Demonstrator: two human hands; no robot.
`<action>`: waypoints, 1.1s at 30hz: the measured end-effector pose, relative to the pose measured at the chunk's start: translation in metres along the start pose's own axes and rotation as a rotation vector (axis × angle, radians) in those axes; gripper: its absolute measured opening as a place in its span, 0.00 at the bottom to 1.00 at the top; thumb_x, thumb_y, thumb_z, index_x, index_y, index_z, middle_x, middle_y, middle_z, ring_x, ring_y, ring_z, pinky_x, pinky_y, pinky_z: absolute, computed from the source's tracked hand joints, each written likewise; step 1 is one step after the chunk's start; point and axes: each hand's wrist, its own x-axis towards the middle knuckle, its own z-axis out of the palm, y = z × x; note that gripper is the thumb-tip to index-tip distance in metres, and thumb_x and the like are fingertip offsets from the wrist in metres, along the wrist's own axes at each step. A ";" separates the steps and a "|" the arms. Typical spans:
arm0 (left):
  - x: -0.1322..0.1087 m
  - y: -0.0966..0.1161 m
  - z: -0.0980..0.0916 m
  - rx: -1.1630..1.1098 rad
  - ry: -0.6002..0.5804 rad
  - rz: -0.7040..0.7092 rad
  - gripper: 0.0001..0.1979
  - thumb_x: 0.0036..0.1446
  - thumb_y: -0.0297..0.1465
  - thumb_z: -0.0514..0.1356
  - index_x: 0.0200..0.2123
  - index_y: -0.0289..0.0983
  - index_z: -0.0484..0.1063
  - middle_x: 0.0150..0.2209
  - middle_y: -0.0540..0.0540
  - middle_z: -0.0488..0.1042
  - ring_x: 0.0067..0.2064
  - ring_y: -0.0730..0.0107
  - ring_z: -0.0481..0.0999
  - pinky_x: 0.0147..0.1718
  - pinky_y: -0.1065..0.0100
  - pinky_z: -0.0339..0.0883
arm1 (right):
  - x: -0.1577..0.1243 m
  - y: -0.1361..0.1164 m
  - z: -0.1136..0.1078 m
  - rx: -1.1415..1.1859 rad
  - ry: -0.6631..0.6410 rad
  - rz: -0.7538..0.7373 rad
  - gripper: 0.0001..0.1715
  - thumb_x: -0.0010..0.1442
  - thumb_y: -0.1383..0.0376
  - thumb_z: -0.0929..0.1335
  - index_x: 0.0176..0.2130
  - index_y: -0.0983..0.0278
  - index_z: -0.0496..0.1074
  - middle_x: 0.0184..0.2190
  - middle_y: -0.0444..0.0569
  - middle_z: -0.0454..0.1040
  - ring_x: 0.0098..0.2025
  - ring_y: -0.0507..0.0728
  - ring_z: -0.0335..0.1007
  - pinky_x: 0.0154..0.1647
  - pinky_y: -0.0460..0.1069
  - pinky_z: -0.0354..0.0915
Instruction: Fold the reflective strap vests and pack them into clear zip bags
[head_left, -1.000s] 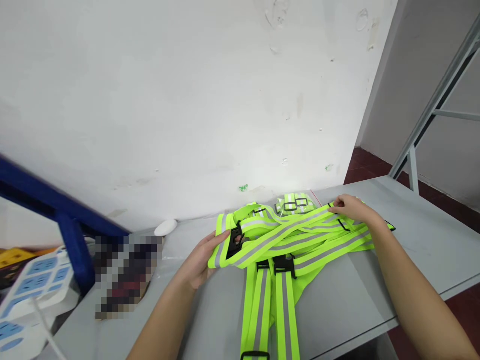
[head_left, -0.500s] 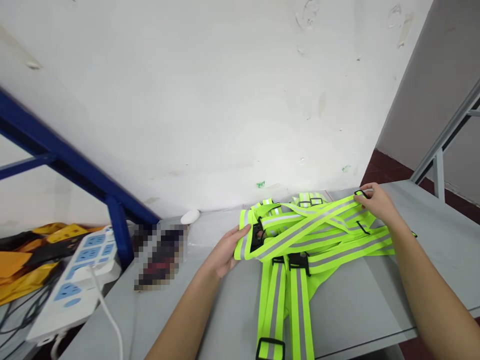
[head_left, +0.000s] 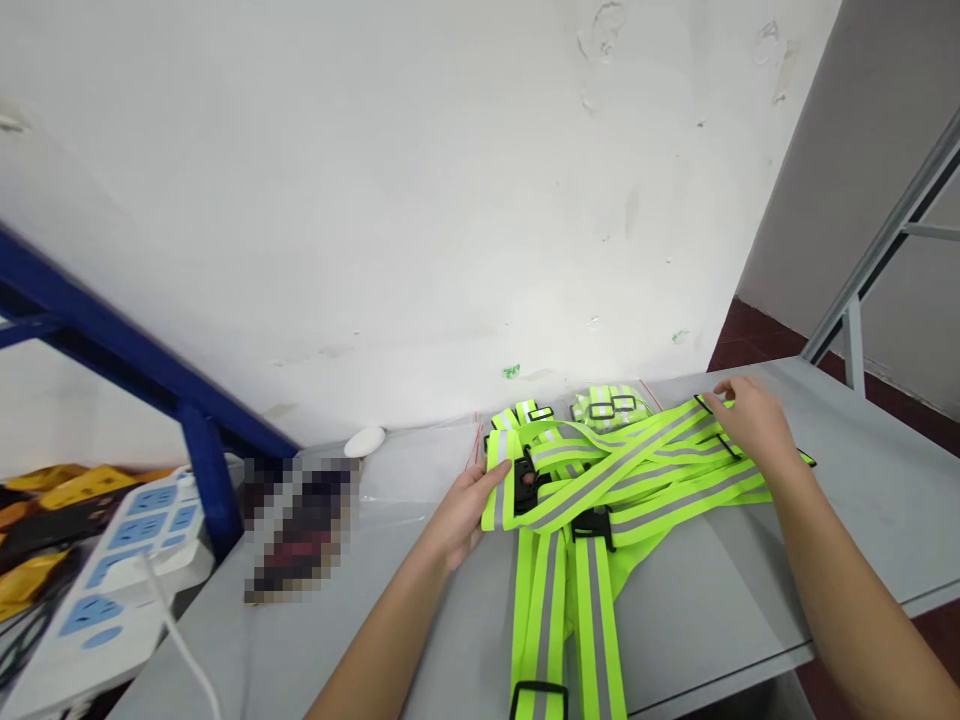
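A lime-green reflective strap (head_left: pixel 611 468) stretches between a person's hands over a grey table (head_left: pixel 705 600), long axis slanting rightward and away; the left hand (head_left: pixel 461 510) pinches it beside a black buckle (head_left: pixel 527 485), the right hand (head_left: pixel 754 420) bent-fingered at its far end, grip unclear

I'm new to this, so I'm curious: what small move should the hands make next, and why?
Perhaps move the right hand, at the top strap's far end, slightly toward the person, lining it up with the straps beneath: it slants across them, while the left hand holds the loop by a black buckle.
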 end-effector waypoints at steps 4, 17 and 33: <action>-0.002 0.003 0.002 0.010 0.001 -0.007 0.21 0.52 0.32 0.65 0.50 0.35 0.72 0.41 0.38 0.80 0.40 0.54 0.81 0.37 0.64 0.76 | -0.034 0.018 -0.003 -0.114 -0.125 0.070 0.28 0.59 0.42 0.58 0.37 0.63 0.68 0.33 0.55 0.75 0.36 0.65 0.70 0.40 0.58 0.57; -0.006 0.002 0.013 -0.091 0.075 0.086 0.21 0.56 0.28 0.61 0.54 0.36 0.68 0.43 0.40 0.80 0.42 0.57 0.81 0.37 0.64 0.76 | -0.045 0.039 -0.004 0.111 0.041 0.185 0.18 0.59 0.48 0.60 0.28 0.59 0.62 0.21 0.44 0.70 0.27 0.58 0.66 0.41 0.55 0.55; -0.019 -0.011 0.027 -0.255 -0.029 -0.033 0.16 0.55 0.29 0.61 0.48 0.34 0.71 0.40 0.42 0.79 0.39 0.61 0.80 0.36 0.67 0.74 | -0.142 -0.186 0.003 0.069 -0.054 -0.932 0.35 0.60 0.57 0.67 0.61 0.68 0.58 0.60 0.60 0.64 0.60 0.67 0.61 0.61 0.64 0.55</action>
